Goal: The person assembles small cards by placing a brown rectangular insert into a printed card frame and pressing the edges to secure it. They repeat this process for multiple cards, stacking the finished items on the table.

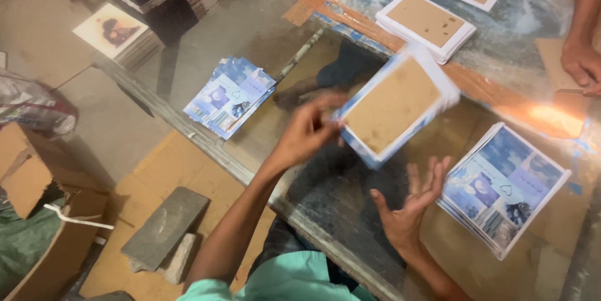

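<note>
Left hand has a small stack of blue-edged frames pinched at its lower-left corner, fingers closed on the edge — stack is up off the glass-topped bench, brown backing board facing up. Right hand is under and to the right, palm up, fingers spread wide, holding nothing, not touching the stack. Long axis runs lower-left to upper-right, far end tilted toward the other white-framed piles.

Risk: one-corner grip on a loose stack — pieces could fan out or slide off onto the printed sheets near the right hand. Image is motion-blurred, so the exact count is unclear.
</note>
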